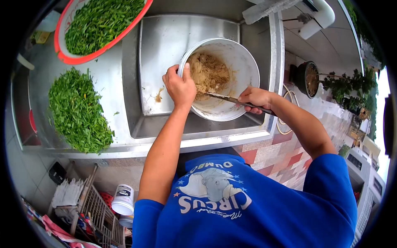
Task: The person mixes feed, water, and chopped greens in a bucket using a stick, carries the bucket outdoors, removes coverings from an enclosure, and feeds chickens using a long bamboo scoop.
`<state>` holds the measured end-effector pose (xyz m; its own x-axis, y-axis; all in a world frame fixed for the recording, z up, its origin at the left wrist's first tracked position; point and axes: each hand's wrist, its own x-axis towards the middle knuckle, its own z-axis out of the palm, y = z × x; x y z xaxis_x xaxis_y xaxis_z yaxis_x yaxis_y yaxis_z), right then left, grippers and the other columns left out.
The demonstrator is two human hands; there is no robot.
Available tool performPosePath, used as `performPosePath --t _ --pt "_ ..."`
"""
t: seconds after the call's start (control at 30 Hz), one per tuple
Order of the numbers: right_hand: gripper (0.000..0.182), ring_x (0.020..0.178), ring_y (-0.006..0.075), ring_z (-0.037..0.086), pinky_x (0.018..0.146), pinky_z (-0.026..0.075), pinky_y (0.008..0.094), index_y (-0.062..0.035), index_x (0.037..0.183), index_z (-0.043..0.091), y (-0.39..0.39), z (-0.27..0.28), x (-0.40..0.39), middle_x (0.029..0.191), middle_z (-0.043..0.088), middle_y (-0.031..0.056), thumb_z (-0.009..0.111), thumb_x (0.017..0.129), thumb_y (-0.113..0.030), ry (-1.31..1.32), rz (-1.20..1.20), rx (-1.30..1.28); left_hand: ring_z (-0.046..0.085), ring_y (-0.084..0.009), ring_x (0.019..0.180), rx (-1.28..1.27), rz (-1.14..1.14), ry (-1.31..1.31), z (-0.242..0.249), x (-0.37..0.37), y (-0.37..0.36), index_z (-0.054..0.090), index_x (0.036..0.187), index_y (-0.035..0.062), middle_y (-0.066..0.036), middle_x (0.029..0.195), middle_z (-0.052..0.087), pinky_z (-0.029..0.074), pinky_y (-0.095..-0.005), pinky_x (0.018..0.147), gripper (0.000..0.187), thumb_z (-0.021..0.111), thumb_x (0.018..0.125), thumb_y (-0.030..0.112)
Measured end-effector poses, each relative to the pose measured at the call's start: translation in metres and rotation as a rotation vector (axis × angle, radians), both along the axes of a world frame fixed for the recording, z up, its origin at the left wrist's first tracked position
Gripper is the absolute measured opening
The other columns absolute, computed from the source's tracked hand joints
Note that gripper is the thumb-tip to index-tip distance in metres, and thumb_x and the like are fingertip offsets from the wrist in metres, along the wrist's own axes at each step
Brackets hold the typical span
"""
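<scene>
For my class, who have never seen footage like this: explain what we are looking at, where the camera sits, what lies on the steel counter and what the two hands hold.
There is no machine here: a person works with two bare hands. The single picture comes from a camera worn on the person's head, looking down, so the blue T-shirt fills the bottom and the edges curve. The left hand grips the rim of a white bucket tilted in a steel sink; a brownish mash sits inside. The right hand holds a long thin tool reaching into the mash; what kind of tool it is cannot be told. On the counter left of the sink lies a heap of chopped greens, and more greens fill a red-rimmed basin behind it.
</scene>
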<state>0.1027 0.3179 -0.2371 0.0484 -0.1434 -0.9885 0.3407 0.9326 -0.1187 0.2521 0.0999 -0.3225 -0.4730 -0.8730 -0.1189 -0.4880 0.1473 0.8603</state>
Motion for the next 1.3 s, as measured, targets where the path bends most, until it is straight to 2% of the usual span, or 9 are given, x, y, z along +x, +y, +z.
performPosePath --t 0.17,0.3,0.5,0.7,0.9,1.07,1.13,1.2,1.3 --pt "0.028 0.044 0.0131 0.050 0.039 0.042 0.0322 0.0045 0.106 0.066 0.036 0.043 -0.008 0.059 0.052 0.0056 0.053 0.105 -0.021 0.028 -0.094 -0.048 0.056 -0.0382 0.103 -0.005 0.006 -0.019 -0.003 0.002 0.002 0.066 0.106 -0.0041 -0.021 0.099 0.067 0.046 -0.0477 0.091 0.038 0.069 0.096 0.033" --pt "0.025 0.078 0.0384 0.072 0.068 0.058 0.0464 0.0091 0.105 0.063 0.053 0.057 -0.011 0.074 0.066 0.0245 0.062 0.094 -0.014 0.798 0.886 -0.208 0.057 -0.0375 0.102 -0.018 0.000 -0.014 -0.005 0.002 0.002 0.066 0.106 -0.0045 -0.021 0.099 0.068 0.046 -0.0478 0.090 0.039 0.069 0.096 0.033" --pt "0.015 0.087 0.0307 0.074 0.068 0.060 0.0392 0.0030 0.104 0.062 -0.032 0.074 -0.010 0.092 0.072 0.0179 0.058 0.092 -0.006 1.161 1.444 -0.248 0.057 -0.0378 0.102 -0.012 -0.007 -0.031 -0.005 0.003 0.002 0.066 0.106 -0.0050 -0.021 0.100 0.068 0.046 -0.0475 0.091 0.040 0.069 0.095 0.033" --pt "0.020 0.098 0.0293 0.073 0.071 0.062 0.0494 -0.0099 0.102 0.080 -0.118 -0.033 0.034 0.104 0.075 0.0099 0.073 0.086 -0.018 0.990 1.711 -0.383 0.060 -0.0375 0.100 -0.044 0.015 -0.024 -0.010 0.000 0.000 0.067 0.104 -0.0053 -0.022 0.099 0.069 0.047 -0.0473 0.089 0.039 0.070 0.095 0.033" --pt "0.026 0.106 0.0354 0.068 0.060 0.059 0.0605 -0.0120 0.113 0.078 -0.081 -0.037 0.055 0.116 0.072 0.0092 0.069 0.088 -0.016 0.843 1.842 -0.332 0.057 -0.0386 0.103 -0.033 -0.011 -0.015 -0.006 -0.005 -0.005 0.067 0.104 -0.0050 -0.022 0.100 0.068 0.046 -0.0479 0.092 0.038 0.069 0.095 0.032" --pt "0.019 0.100 0.0285 0.072 0.071 0.063 0.0427 -0.0083 0.105 0.078 -0.038 0.012 0.015 0.111 0.071 0.0160 0.066 0.090 -0.012 0.609 2.040 -0.416 0.057 -0.0383 0.103 0.008 -0.010 -0.067 -0.003 0.002 -0.001 0.067 0.104 -0.0040 -0.022 0.099 0.068 0.046 -0.0471 0.092 0.038 0.068 0.095 0.033" --pt "0.026 0.082 0.0272 0.073 0.067 0.061 0.0381 0.0100 0.103 0.071 -0.014 0.033 -0.015 0.091 0.072 0.0176 0.064 0.085 -0.008 0.817 2.096 -0.471 0.057 -0.0384 0.104 0.006 -0.010 -0.063 -0.002 0.004 0.001 0.067 0.105 -0.0045 -0.022 0.100 0.068 0.046 -0.0474 0.092 0.039 0.069 0.095 0.033" --pt "0.022 0.098 0.0293 0.074 0.076 0.062 0.0378 -0.0029 0.108 0.076 -0.029 0.054 -0.022 0.106 0.072 0.0158 0.065 0.090 -0.011 0.753 2.031 -0.265 0.057 -0.0384 0.104 0.011 -0.004 -0.028 0.000 0.002 0.001 0.066 0.106 -0.0046 -0.022 0.100 0.068 0.045 -0.0477 0.092 0.040 0.069 0.095 0.033" --pt "0.022 0.104 0.0319 0.073 0.082 0.061 0.0415 -0.0021 0.108 0.076 -0.041 0.026 -0.027 0.113 0.073 0.0160 0.065 0.091 -0.009 0.679 1.861 -0.136 0.056 -0.0384 0.105 0.010 0.000 -0.056 -0.001 0.002 0.004 0.066 0.107 -0.0049 -0.022 0.101 0.068 0.045 -0.0480 0.093 0.039 0.069 0.095 0.032"
